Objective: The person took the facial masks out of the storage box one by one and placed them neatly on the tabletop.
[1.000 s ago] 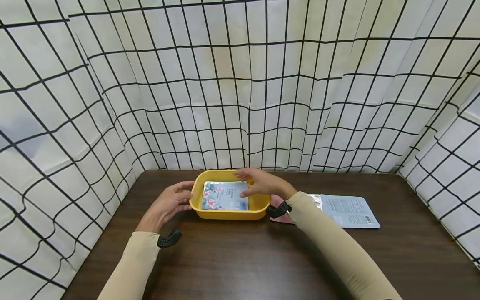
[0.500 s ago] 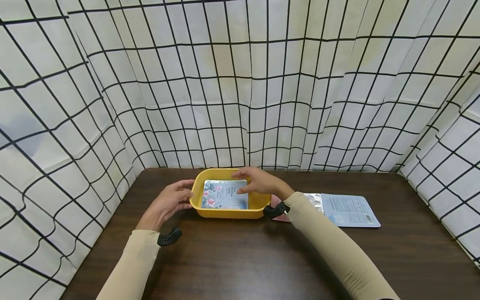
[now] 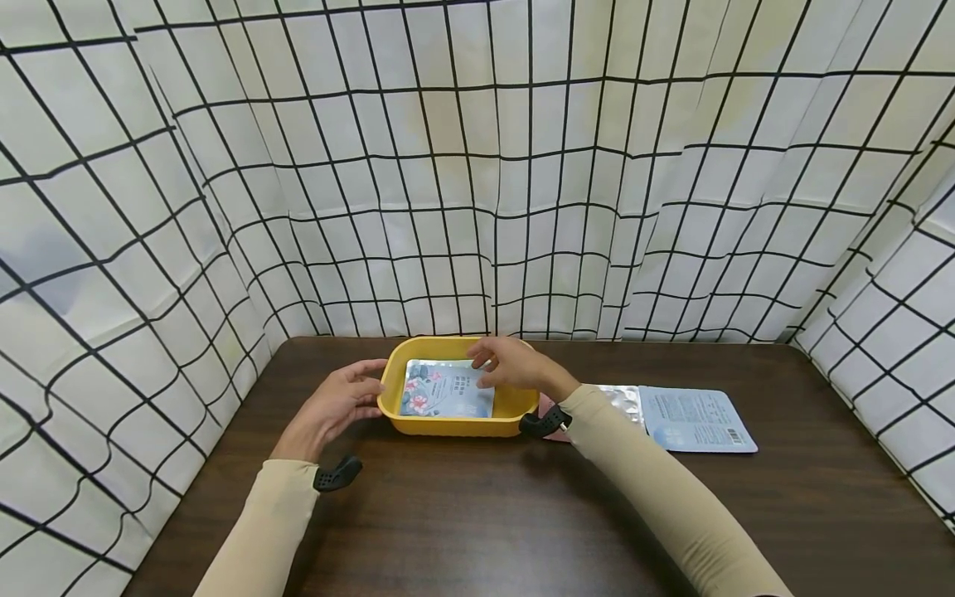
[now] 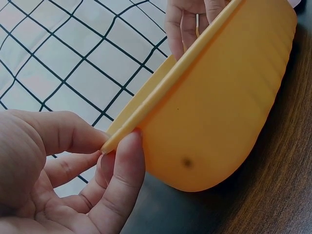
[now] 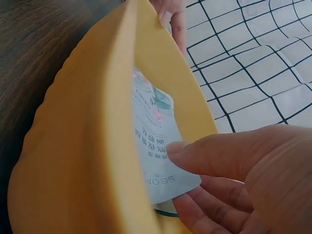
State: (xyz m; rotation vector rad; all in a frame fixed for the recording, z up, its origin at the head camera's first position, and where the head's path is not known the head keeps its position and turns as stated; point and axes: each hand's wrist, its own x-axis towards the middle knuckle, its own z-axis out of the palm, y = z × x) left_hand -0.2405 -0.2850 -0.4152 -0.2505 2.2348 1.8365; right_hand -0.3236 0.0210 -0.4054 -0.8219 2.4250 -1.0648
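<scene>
A yellow plastic basin (image 3: 458, 427) stands near the back of the table. My left hand (image 3: 339, 406) pinches its left rim, with fingertips on both sides of the rim in the left wrist view. Inside the basin lies a pale blue sheet mask packet (image 3: 448, 390) with pink flowers. My right hand (image 3: 515, 365) reaches in from the right and holds that packet by its edge. In the right wrist view, the thumb lies on the packet's printed face (image 5: 156, 146) and the fingers curl beneath it. Under the packet, a dark green edge (image 5: 165, 213) shows.
Right of the basin, a light blue packet (image 3: 697, 419) lies flat on the dark wood table (image 3: 448, 514). Beside it are a silver packet (image 3: 622, 400) and a pink one (image 3: 548, 406), both partly covered by the right forearm. A white cloth with black grid lines (image 3: 477, 207) hangs behind.
The right hand's fingers have drawn in from a spread pose to the packet's right edge, and its wrist has shifted slightly left. The left hand stays on the rim.
</scene>
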